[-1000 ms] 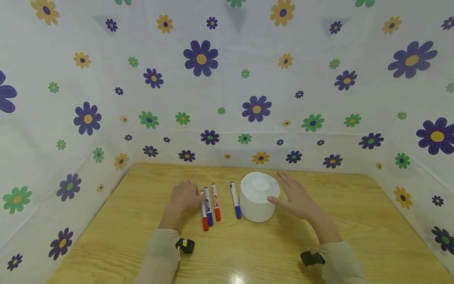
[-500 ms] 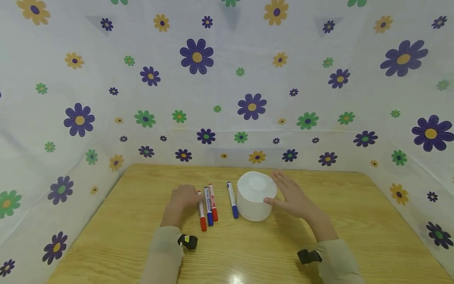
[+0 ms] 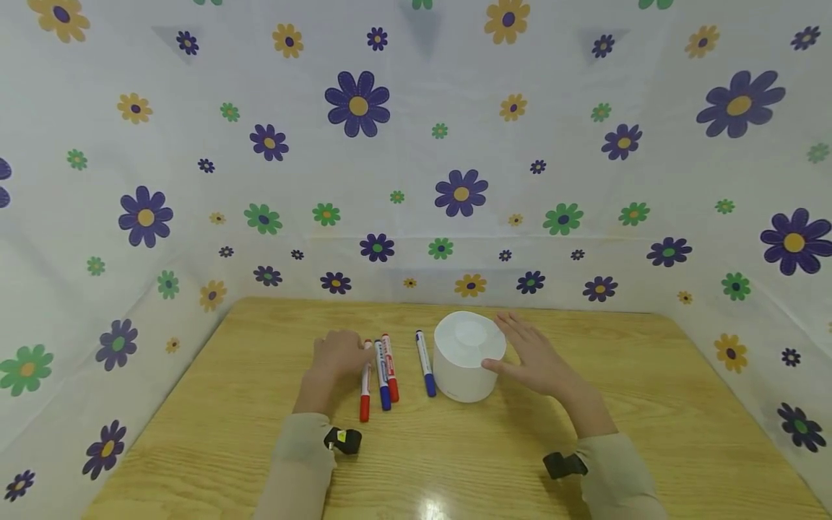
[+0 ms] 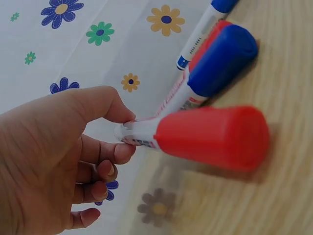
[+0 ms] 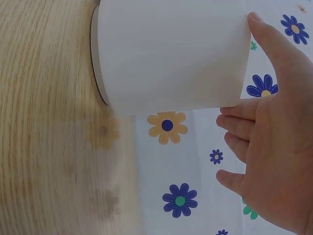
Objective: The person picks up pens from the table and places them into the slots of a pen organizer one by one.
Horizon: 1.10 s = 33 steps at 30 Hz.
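Note:
Between thumb and index finger, my left hand (image 4: 54,156) pinches the white barrel of a red-capped marker (image 4: 210,139), whose cap points toward me in the head view. Just right of it lie a blue-capped marker (image 3: 383,379) and a second red-capped marker (image 3: 390,368), close together. Another blue-capped marker (image 3: 425,365) lies apart, beside a white round container (image 3: 464,379). With fingers extended, my right hand (image 3: 536,361) rests against the container's right side and top rim. In the right wrist view, its thumb and fingertips touch the white wall (image 5: 171,58).
All of this stands on a wooden table (image 3: 455,448). A white flower-patterned cloth (image 3: 403,159) rises behind the table and along both sides. Each wrist bears a small black camera strap, such as the left strap (image 3: 343,440).
My left hand has shifted the pinched red-capped marker slightly left, away from the blue-capped one, and turned it straighter. The right hand stays at the container. The head view has shifted slightly.

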### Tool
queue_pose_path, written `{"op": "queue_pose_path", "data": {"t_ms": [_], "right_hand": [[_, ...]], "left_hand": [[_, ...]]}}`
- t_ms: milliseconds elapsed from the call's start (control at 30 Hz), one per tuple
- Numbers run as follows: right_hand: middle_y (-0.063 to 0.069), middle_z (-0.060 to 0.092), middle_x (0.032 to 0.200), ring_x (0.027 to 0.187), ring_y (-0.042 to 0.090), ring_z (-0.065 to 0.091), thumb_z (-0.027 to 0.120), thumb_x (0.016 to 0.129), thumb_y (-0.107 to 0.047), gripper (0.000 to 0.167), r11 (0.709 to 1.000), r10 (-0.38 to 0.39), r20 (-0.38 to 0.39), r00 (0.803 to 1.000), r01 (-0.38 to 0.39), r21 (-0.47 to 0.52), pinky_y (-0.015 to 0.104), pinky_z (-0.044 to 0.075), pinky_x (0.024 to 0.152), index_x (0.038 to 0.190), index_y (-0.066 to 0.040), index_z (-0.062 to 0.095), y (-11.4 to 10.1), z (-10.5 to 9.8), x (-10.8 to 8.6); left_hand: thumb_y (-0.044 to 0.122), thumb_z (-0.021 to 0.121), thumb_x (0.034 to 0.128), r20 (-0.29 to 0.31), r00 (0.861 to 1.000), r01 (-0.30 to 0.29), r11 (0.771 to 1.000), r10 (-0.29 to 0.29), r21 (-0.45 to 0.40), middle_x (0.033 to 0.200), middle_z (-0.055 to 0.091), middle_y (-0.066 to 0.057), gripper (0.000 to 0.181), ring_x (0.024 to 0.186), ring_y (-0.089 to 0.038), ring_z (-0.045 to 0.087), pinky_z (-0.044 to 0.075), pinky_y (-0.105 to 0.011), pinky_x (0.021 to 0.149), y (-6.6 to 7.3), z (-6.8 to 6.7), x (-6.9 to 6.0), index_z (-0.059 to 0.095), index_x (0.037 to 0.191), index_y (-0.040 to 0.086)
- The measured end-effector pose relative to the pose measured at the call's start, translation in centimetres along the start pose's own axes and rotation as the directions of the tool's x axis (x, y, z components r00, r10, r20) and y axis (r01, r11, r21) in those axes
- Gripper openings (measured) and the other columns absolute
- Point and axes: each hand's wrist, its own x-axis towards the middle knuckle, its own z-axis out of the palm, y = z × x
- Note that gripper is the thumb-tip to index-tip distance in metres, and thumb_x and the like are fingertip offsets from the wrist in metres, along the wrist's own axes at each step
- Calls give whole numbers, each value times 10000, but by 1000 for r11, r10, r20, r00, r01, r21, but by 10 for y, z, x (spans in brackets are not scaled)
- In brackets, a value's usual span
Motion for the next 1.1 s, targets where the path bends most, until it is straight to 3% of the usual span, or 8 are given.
{"op": "queue_pose_path", "data": {"t_ms": [200, 600, 933, 1100], "right_hand": [[168, 234, 1604, 1500, 391, 132, 580, 873, -597, 912, 1000, 6, 5, 1000, -6, 3, 619, 142, 1169, 1523, -39, 265, -3, -3, 2], [156, 228, 1609, 1502, 388, 126, 580, 873, -597, 911, 1000, 11, 22, 1000, -11, 18, 629, 141, 1163, 1522, -41, 268, -4, -9, 2], [159, 240, 1604, 1502, 385, 130, 585, 870, -596, 904, 1000, -2, -2, 1000, 2, 12, 627, 145, 1164, 1521, -50, 277, 0, -1, 1], [162, 245, 1602, 1499, 391, 136, 589, 872, -586, 900, 1000, -5, -14, 1000, 5, 8, 636, 152, 1157, 1521, -47, 275, 0, 1, -1]], "left_hand": [[493, 602, 886, -31, 999, -24, 1000, 23, -16, 561, 450, 15, 455, 622, -200, 461, 307, -446, 800, 9, -13, 0, 511, 598, 152], [475, 595, 880, -99, 991, -87, 994, 93, 66, 779, 509, -27, 345, 824, -231, 456, 322, -453, 807, 37, -33, -11, 540, 749, 160], [400, 560, 855, -175, 978, -102, 993, 111, 57, 853, 508, -34, 247, 894, -253, 447, 306, -495, 861, 48, -35, -20, 530, 787, 164], [390, 554, 851, -243, 960, -133, 990, 139, 43, 885, 519, -26, 218, 913, -250, 459, 322, -483, 867, 51, -36, -23, 553, 828, 174]]}}
